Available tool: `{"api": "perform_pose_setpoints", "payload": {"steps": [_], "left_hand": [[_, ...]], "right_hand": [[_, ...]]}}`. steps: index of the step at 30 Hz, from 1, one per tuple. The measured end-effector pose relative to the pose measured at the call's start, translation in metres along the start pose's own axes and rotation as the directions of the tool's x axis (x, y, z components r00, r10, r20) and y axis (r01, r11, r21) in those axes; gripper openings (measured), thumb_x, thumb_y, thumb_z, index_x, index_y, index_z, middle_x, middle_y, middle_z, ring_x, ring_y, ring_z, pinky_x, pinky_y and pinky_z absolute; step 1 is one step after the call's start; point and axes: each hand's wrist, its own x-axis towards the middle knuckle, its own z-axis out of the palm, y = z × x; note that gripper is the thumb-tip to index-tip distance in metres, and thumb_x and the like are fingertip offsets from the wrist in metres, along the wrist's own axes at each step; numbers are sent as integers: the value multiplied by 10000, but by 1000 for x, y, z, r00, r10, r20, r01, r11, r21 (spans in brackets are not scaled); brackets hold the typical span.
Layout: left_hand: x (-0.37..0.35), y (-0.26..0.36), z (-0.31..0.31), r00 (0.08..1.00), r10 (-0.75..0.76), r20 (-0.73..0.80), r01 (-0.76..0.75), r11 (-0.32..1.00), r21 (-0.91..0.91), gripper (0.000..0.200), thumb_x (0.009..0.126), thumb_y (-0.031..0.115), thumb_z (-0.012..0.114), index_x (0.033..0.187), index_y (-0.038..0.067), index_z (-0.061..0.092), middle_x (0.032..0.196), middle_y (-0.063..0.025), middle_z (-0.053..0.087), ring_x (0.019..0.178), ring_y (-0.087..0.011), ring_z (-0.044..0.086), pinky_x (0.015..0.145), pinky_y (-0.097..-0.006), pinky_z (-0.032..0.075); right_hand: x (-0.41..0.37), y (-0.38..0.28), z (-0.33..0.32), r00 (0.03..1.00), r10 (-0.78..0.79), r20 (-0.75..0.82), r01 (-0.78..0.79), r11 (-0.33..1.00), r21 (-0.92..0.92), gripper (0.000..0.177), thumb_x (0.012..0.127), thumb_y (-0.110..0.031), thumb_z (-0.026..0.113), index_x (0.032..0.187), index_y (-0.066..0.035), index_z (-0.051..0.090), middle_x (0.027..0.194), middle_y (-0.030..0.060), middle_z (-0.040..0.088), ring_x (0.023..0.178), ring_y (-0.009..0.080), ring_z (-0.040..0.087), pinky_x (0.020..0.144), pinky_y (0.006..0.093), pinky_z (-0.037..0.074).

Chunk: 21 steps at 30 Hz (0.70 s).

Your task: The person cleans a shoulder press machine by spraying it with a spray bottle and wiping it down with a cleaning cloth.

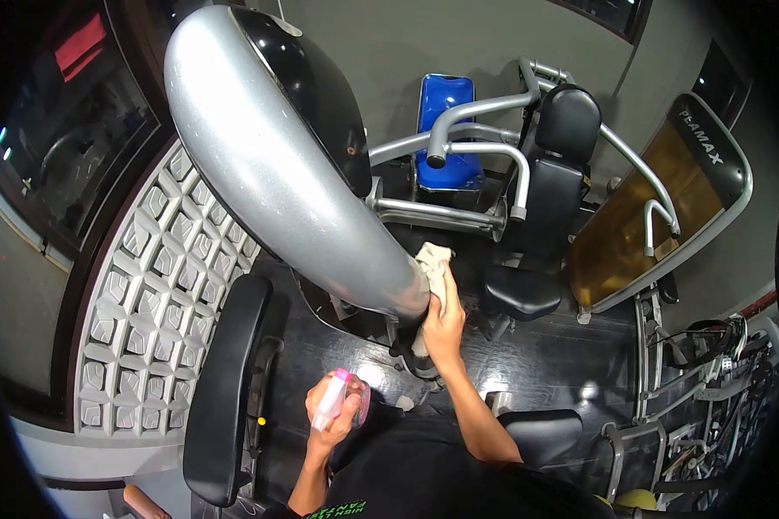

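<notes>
A pale cloth (434, 262) is in my right hand (444, 330), pressed against the lower right side of a large silver machine housing (294, 190). My left hand (331, 413) is wrapped round a spray bottle (330, 405) with a pink top, held low in front of my body. The housing curves from the upper left down to the cloth, and a black panel (312, 95) covers its far side. The lower part of the bottle is partly hidden by my fingers.
A long black pad (225, 398) stands at my left. Ahead are a blue chair (446, 130) and a machine with a black seat (522, 291) and silver bars. A brown-panelled weight tower (658, 208) stands at the right, and a black pad (541, 434) sits near my right elbow.
</notes>
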Motion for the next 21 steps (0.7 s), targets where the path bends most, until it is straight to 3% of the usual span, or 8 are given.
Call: {"api": "perform_pose_setpoints", "payload": {"steps": [6,8,10,12,15,18,20,21], "left_hand": [[-2,-8,1,1000,-17,13,17,1000,-22,171,842,123,644,881,-33,585,801,-137,643,705,-219,642,659,-307,504],[-4,-7,4,999,-37,19,37,999,-26,173,840,124,647,883,-33,587,801,-138,643,706,-221,643,661,-309,505],[0,-3,7,996,-80,30,81,997,-2,171,837,122,647,885,-33,591,797,-139,643,709,-225,647,662,-311,506],[2,-4,5,998,-47,45,46,999,4,169,837,119,646,885,-34,592,797,-139,644,711,-229,648,661,-312,507],[1,-2,3,999,-11,43,11,1000,10,167,838,118,644,884,-35,593,799,-139,645,713,-231,649,661,-313,507],[-2,-4,3,1000,-13,20,13,1000,-1,169,839,120,643,879,-36,592,801,-140,645,712,-225,646,662,-313,507],[-6,-4,4,1000,-18,10,18,1000,-9,169,839,120,643,876,-37,592,801,-140,646,711,-220,644,662,-312,506],[-7,-4,3,1000,-28,11,28,1000,-9,168,838,117,643,874,-38,589,799,-140,645,709,-214,641,663,-310,505]], "right_hand": [[-71,12,-15,997,20,74,1,965,-262,570,835,94,457,1395,9,399,1320,282,493,1267,423,442,1040,421,386],[-99,20,-27,966,-29,257,126,921,-368,602,791,118,455,1381,0,426,1315,287,491,1275,427,427,1065,430,365],[-113,10,-35,902,-32,431,174,940,-293,589,756,133,449,1326,-7,493,1293,287,507,1278,426,423,1085,428,347],[-119,7,-42,922,114,369,-59,986,-157,531,792,111,450,1310,7,501,1291,264,529,1265,380,474,1077,401,360],[-98,11,-48,965,255,61,-259,964,56,424,895,22,466,1319,33,475,1289,193,556,1191,250,533,1036,354,383],[-63,6,-46,973,115,-199,-137,985,-101,508,826,96,476,1327,7,486,1297,222,548,1259,341,493,1050,388,375],[-54,12,-31,996,30,-85,-49,974,-223,557,801,109,485,1347,4,469,1320,236,518,1272,385,460,1076,419,350],[-61,26,-22,991,-63,116,103,919,-380,583,791,94,507,1363,-7,459,1348,244,484,1272,415,439,1099,459,314]]}}
